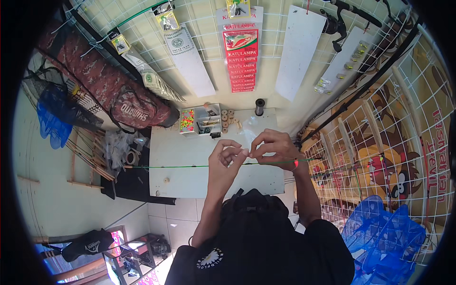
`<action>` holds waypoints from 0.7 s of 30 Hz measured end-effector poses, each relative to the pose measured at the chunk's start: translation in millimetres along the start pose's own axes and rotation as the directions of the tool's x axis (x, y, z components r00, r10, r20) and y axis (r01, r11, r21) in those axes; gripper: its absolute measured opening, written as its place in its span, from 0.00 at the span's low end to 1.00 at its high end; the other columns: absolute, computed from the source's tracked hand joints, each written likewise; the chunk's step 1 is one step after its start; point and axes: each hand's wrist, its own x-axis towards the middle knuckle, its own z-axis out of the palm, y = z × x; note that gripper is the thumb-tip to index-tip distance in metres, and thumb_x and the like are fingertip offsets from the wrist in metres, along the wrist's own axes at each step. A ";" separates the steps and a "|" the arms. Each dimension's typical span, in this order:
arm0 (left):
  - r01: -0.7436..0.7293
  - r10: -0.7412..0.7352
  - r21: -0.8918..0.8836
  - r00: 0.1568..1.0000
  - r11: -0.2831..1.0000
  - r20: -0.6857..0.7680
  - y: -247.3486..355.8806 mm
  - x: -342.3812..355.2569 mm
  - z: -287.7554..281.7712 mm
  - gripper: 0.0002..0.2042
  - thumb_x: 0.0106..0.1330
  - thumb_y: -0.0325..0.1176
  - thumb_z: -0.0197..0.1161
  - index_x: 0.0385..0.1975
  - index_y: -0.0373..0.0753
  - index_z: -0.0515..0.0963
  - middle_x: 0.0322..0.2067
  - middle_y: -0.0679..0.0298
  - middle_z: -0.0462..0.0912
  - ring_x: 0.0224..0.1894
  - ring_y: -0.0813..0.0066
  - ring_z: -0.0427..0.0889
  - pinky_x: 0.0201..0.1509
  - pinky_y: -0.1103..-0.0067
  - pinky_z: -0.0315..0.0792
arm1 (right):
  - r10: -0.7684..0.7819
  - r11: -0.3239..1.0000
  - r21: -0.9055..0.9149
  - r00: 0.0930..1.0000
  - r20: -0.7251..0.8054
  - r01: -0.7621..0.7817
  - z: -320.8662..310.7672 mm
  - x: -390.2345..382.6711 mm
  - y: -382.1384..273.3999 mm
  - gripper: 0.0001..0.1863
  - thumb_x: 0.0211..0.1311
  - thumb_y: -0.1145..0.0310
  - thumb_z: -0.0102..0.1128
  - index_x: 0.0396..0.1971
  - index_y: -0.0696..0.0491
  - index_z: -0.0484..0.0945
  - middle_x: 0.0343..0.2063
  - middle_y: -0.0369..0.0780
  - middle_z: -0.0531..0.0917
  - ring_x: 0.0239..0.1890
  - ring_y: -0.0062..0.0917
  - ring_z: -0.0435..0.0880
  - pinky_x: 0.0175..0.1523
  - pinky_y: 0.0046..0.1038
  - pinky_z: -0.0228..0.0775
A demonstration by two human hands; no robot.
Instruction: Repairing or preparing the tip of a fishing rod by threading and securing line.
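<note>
Left hand and right hand nearly meet over the bench, fingers pinched almost closed; cannot tell what, if anything, they grip. Green rod overruns both bench side edges; open bench lies leftward.

Wide fisheye head cam looks down frm abv at nearby white tbl.

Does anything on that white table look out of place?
Perhaps one thing: a small tan ring lies alone toward the near left corner of the white table, apart from the similar rings clustered beside the divided box. Nothing looks plainly spilled.
</note>
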 end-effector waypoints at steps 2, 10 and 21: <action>0.016 -0.017 0.017 0.999 1.000 0.041 -5.4 2.6 -4.1 0.13 0.61 0.28 0.67 0.41 0.37 0.71 0.29 0.64 0.82 0.30 0.86 0.74 0.33 0.88 0.66 | -0.002 1.000 0.004 1.000 -0.013 0.002 0.8 -1.0 1.3 0.09 0.40 0.77 0.70 0.23 0.50 0.83 0.30 0.31 0.82 0.29 0.22 0.78 0.31 0.25 0.69; 0.021 -0.019 -0.031 0.997 0.999 0.071 -10.0 2.3 2.7 0.16 0.63 0.28 0.65 0.48 0.37 0.68 0.31 0.64 0.81 0.36 0.84 0.77 0.40 0.86 0.68 | 0.013 0.998 0.055 0.998 -0.057 -0.010 1.9 -1.0 -0.4 0.10 0.40 0.78 0.70 0.25 0.49 0.83 0.29 0.31 0.82 0.30 0.22 0.80 0.33 0.25 0.73; -0.002 0.005 -0.042 0.999 0.999 0.050 -5.9 -0.5 8.7 0.22 0.63 0.25 0.62 0.56 0.37 0.63 0.31 0.66 0.79 0.25 0.90 0.67 0.30 0.90 0.61 | 0.029 0.996 0.090 0.996 -0.086 -0.021 3.9 -0.7 1.1 0.10 0.40 0.79 0.68 0.26 0.52 0.82 0.28 0.33 0.82 0.29 0.24 0.80 0.34 0.26 0.73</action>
